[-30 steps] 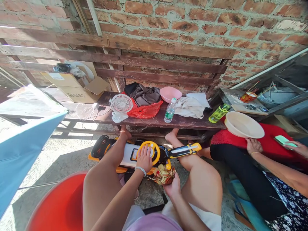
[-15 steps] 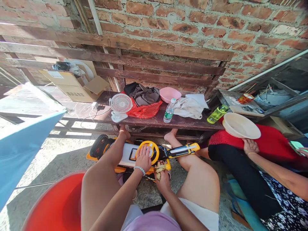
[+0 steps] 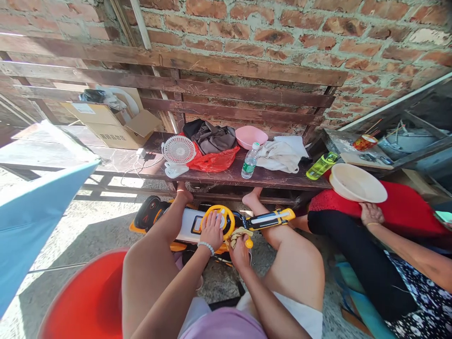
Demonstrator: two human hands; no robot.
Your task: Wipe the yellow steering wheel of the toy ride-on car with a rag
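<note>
My left hand [image 3: 212, 230], with a beaded bracelet on the wrist, lies with stretched fingers on the yellow steering wheel [image 3: 231, 221] of a ride-on toy digger [image 3: 185, 225]. Just to its right, my right hand [image 3: 240, 254] is closed around a crumpled yellowish-brown cloth [image 3: 238, 237], which is against the wheel's lower right side. The toy's yellow and black arm [image 3: 270, 220] points right, across my right leg. The toy stands between my legs, and its lower part is partly hidden by my arms.
On the wooden bench [image 3: 212, 178] are a white fan [image 3: 179, 149], a red bag [image 3: 215, 160], a water bottle [image 3: 250, 161] and a green bottle [image 3: 321, 166]. At right, a person's hand [image 3: 372, 213] touches a pale basin [image 3: 358, 183]. A red stool [image 3: 84, 296] stands left.
My right hand and the cloth have moved slightly up toward the wheel, and the cloth has shifted in the fingers. My left hand stays on the wheel. The view has shifted slightly.
</note>
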